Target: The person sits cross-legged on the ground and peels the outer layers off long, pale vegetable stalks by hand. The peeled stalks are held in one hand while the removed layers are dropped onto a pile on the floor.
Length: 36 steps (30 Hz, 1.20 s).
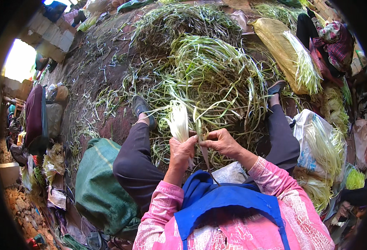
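My left hand [181,150] is closed around a bundle of pale, white-to-green leafy stalks [179,123], whose fanned part rises above the fingers. Close on its right, the thumb and fingers of my right hand [221,142] pinch a single long green stalk [199,128] with a brownish end. The two hands nearly meet, and a thin strip hangs below them towards the blue apron [233,197]. Beyond the hands, between my feet, lies a large heap of green stalks [214,68].
A green sack [100,184] stands at my left. At my right, pale stalks [324,147] lie on a white sack [305,134]. Farther right, a yellow sack [274,50] bears another bundle [302,65], beside a seated person [336,47]. Darker stalks [183,25] are piled farther off.
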### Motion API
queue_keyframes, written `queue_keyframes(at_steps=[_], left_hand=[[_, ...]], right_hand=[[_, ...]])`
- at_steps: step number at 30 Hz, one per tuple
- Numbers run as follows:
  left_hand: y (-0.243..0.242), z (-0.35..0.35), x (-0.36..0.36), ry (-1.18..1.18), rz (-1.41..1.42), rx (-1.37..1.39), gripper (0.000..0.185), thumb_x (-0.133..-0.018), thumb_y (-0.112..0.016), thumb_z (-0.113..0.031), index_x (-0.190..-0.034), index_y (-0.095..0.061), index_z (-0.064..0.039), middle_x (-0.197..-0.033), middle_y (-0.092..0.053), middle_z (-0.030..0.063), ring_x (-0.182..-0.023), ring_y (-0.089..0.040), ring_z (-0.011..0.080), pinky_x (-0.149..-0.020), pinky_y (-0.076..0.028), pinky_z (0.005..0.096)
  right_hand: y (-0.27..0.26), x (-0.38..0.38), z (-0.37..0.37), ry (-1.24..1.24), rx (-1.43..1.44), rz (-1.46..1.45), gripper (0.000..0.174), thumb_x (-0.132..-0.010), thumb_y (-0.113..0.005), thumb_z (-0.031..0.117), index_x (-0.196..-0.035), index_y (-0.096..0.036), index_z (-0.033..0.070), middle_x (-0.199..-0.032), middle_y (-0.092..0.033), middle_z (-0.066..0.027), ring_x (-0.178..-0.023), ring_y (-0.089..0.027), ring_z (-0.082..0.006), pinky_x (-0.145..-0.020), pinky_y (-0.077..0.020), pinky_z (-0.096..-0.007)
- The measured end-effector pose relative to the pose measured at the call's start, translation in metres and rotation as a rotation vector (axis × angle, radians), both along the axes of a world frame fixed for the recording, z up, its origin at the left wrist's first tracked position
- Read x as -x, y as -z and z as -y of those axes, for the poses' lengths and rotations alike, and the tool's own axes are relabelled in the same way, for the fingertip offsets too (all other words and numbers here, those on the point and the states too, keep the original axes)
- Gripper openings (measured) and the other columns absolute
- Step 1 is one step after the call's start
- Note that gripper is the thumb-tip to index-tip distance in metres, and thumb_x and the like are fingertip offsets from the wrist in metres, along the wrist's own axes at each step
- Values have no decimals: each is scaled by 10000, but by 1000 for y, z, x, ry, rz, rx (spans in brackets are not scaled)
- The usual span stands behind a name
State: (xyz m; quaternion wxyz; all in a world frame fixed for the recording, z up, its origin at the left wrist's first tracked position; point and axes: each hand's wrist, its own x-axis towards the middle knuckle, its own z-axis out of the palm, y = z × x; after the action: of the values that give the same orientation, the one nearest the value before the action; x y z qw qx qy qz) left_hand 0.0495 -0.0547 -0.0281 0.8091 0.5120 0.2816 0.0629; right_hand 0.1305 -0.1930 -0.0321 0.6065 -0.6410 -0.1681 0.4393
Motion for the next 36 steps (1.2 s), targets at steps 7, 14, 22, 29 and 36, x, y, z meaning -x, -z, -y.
queue_keyframes(at_steps=[7, 14, 22, 29, 36], left_hand=[[-2, 0, 0, 9, -12, 0, 168, -742, -653, -70, -877, -585, 3, -580, -538, -13, -367, -381, 31, -338, -273, 183], [0, -5, 1, -175, 60, 64, 168, -717, -658, -16, -858, -567, -10, -592, -534, 6, -340, -391, 65, -320, -304, 204], [12, -55, 11, -498, 93, 180, 212, -750, -602, 17, -918, -486, -39, -625, -537, 41, -311, -376, 99, -291, -310, 238], [11, -39, 11, -387, 78, 103, 178, -749, -597, 22, -897, -509, -23, -616, -554, 50, -314, -380, 98, -295, -318, 233], [13, -41, 13, -259, 88, 243, 183, -781, -588, -22, -942, -502, -29, -705, -589, 69, -349, -409, 97, -325, -348, 239]], right_hand=[[2, 10, -3, 65, -140, -205, 220, -819, -615, 164, -987, -623, 23, -760, -588, 34, -600, -435, -9, -516, -346, -167], [14, 14, 5, 228, -200, -63, 143, -840, -562, 79, -935, -612, -15, -855, -616, -9, -743, -533, -59, -673, -442, -206], [72, -10, 147, -350, 996, 658, 378, -752, -596, 397, -709, -588, 22, -707, -591, -171, -710, -592, -317, -600, -445, -396], [51, -35, 89, -130, 429, 753, 404, -768, -595, 409, -985, -610, 69, -949, -603, -120, -874, -584, -267, -771, -465, -350], [59, 28, 8, -492, 127, 284, 307, -806, -617, 272, -994, -590, 30, -788, -599, -53, -726, -534, -122, -669, -441, -263]])
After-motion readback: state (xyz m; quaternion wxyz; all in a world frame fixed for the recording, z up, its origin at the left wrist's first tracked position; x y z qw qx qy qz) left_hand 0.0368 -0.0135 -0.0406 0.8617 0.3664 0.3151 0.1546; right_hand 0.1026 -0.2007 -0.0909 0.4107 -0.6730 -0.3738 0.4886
